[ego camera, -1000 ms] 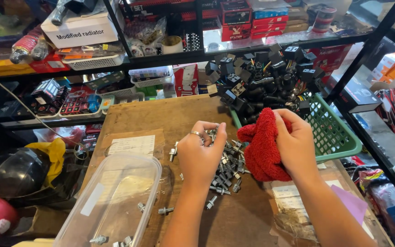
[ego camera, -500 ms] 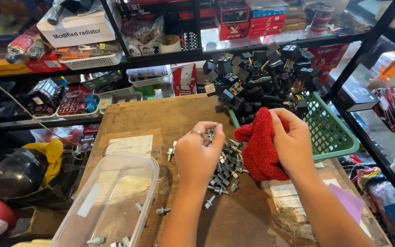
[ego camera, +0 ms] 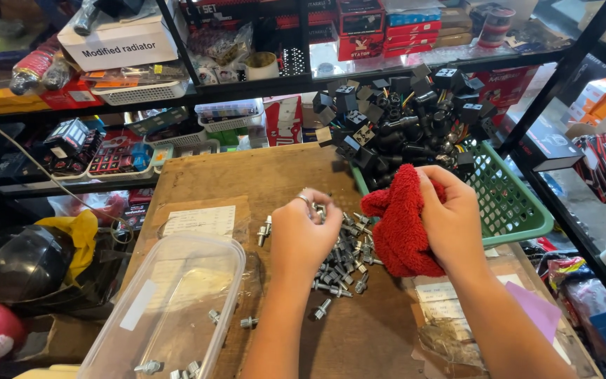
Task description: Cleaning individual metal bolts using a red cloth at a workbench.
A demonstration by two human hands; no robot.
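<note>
Nearest, a clear plastic tub [ego camera: 170,309] lies left of the left hand [ego camera: 303,235], which is curled over a pile of bolts [ego camera: 345,256]; whether one is pinched cannot be told. The right hand [ego camera: 450,217] is clenched on a red cloth [ego camera: 401,224]. Bolts could be knocked off the board. The green basket [ego camera: 513,203] beyond is partly hidden.

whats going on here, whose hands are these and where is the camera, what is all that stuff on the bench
The camera sits on a person's head and looks down at their own two bare hands. The right hand grips a red cloth. The left hand reaches into a heap of small metal bolts on a wooden board. A clear plastic tub lies at the near left, with a few bolts in it. A green basket of black plugs stands behind.
</note>
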